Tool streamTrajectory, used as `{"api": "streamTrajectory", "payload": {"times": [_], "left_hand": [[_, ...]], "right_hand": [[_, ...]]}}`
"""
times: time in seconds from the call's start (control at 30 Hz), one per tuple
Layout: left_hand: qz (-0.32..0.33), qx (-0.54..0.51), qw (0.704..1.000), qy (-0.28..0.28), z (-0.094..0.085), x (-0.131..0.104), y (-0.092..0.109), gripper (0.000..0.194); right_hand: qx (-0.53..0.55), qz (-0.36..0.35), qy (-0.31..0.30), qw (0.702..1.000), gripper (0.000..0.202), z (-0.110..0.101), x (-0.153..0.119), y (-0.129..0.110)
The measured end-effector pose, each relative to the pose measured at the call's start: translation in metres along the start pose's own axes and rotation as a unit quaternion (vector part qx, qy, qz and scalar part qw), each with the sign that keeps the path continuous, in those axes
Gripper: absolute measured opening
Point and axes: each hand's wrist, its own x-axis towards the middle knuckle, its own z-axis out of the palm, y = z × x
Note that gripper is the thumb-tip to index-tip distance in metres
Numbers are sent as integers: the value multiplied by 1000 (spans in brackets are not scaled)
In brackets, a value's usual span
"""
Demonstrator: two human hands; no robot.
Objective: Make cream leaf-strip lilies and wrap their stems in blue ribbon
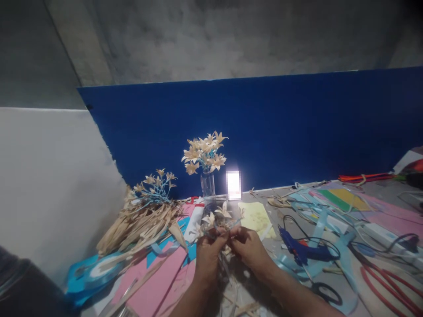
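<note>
My left hand [209,251] and my right hand [249,248] are close together at the lower middle, fingertips pinched. Between them they hold a small sprig of cream artificial flowers [224,211], its blooms rising above my fingers. My fingers hide most of the stem. Just behind stands a clear glass vase [207,187] with a bunch of similar cream flowers [206,152] on light blue stems. More flowers [158,187] lie on a heap of dry husks [142,224] to the left.
A blue glue gun [304,246], black-handled scissors [325,294] and a white power strip [388,240] with cords lie at right. Pink paper [158,281] and a blue ribbon roll [94,275] are at left. Beside the vase is a bright light [233,185]. A blue board [280,132] stands behind.
</note>
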Motion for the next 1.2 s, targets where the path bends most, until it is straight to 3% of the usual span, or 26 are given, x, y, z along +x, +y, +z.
{"api": "streamTrajectory", "payload": {"times": [0.13,0.23,0.53,0.67,1.03,1.2], "left_hand": [[39,118,992,3,1,-3,11,18],[37,134,990,23,1,-3,12,19],[-44,16,998,46,1,0,-8,34],[-32,20,998,57,-3,4,-16,37],[-61,22,996,59,1,1,-3,39],[-125,-96,987,36,3,6,2,26]], "right_hand": [[-3,-15,6,1000,30,-2,3,2],[-11,-16,9,1000,27,-4,5,6],[25,14,-6,1000,30,-3,6,13],[25,23,-30,999,22,-3,7,19],[-12,17,-22,1000,12,-3,6,12],[-23,-52,11,998,8,-1,1,6]]}}
